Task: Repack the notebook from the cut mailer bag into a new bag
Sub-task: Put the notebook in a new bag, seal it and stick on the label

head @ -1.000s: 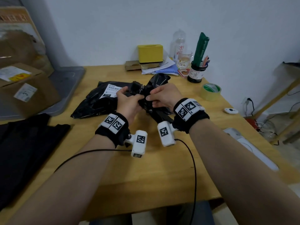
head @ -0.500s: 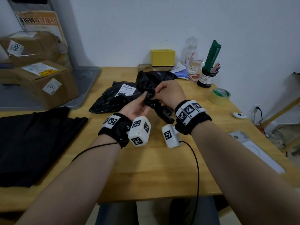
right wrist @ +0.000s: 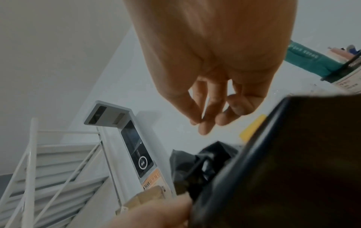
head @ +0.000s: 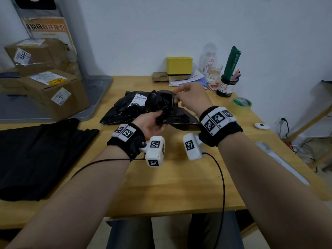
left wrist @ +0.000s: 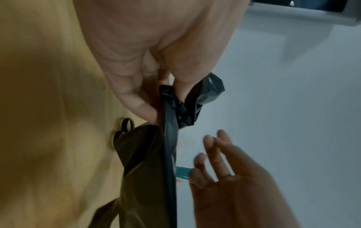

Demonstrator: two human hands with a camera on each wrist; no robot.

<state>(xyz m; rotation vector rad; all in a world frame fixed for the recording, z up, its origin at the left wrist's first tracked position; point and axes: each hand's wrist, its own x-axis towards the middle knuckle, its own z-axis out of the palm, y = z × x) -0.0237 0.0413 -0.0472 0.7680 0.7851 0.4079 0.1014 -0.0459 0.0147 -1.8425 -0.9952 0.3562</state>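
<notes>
Wooden bench (head: 172, 182) carries the crumpled black mailer (head: 158, 112), presumably hiding the notebook. Left hand (head: 152, 123) pinches its gathered plastic to anchor it; right hand (head: 190, 97) hovers just above, fingers loosely curled, empty.

Left hand (head: 150, 123) grips crumpled black bag (head: 172, 115) above wooden table (head: 179, 186). Right hand (head: 193, 98) raised just over it, fingers loosely curled; whether they pinch plastic, unclear. Labelled mailer (head: 125, 106) behind. Tape roll (head: 240, 106) right; boxes (head: 53, 90) left.
</notes>
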